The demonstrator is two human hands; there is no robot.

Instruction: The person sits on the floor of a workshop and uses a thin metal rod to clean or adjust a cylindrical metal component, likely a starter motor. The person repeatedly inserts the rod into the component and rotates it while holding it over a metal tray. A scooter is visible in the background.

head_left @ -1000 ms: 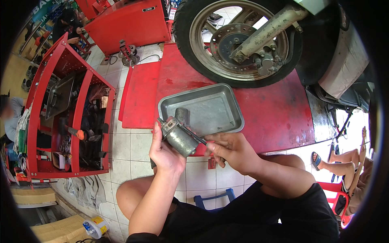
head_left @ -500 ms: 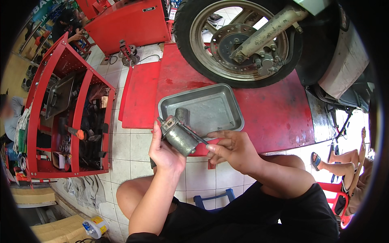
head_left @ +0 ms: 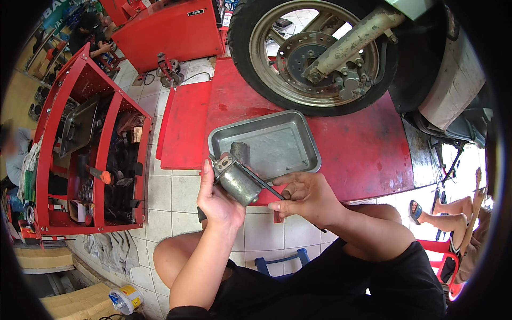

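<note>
My left hand (head_left: 220, 205) is wrapped round a worn silver metal cylinder (head_left: 238, 184) with a flanged, holed end, tilted above the near edge of a tray. It looks like a small starter motor. Between the thumb and fingers of my right hand (head_left: 306, 200) is a thin black rod (head_left: 270, 190), which runs along the cylinder's side and sticks out below the hand. The rod's exact kind is unclear. Just behind, a second dull cylinder (head_left: 240, 151) shows against the metal tray (head_left: 314, 143); I cannot tell whether it lies in it. Small screws rest inside the tray.
Beneath the tray is a red lift platform (head_left: 357, 144), with a motorcycle's front wheel (head_left: 312, 53) at its far side. A red tool cart (head_left: 96, 133) stands at left. A blue stool (head_left: 282, 262) sits below. Another person's leg (head_left: 453, 213) shows at right.
The black rod now shows on both sides of my right fingers, its end reaching down to the right. The right fingers have shifted slightly along it. The left hand holds the cylinder nearly still.
</note>
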